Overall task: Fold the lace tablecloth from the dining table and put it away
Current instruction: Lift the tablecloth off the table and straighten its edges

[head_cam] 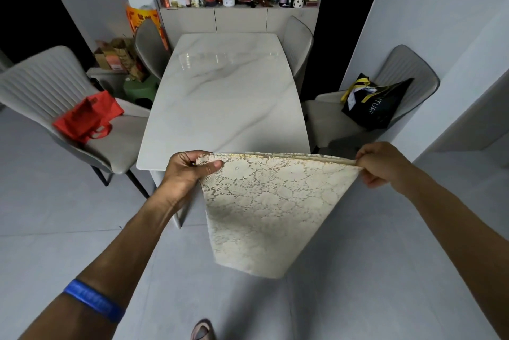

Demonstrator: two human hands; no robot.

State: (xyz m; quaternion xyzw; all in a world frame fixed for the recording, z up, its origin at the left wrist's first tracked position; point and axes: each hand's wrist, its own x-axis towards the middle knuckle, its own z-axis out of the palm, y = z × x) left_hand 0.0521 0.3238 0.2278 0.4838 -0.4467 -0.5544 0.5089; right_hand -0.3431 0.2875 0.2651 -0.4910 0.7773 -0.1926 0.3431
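Left hand (190,170): pinching upper left corner of tablecloth (264,207), thumb on top.
Right hand (381,164): pinching upper right corner, fingers curled.
Tablecloth: folded, hanging off both hands, just before near edge of table (220,97).
Chairs: red bag (88,116) left, black bag (377,104) right.

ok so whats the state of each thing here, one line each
lace tablecloth: folded, off the table, hanging from both hands
left hand: grip pinching one top corner
right hand: grip pinching the other corner
dining table: bare
red bag: lying on a chair
black bag: propped on a chair
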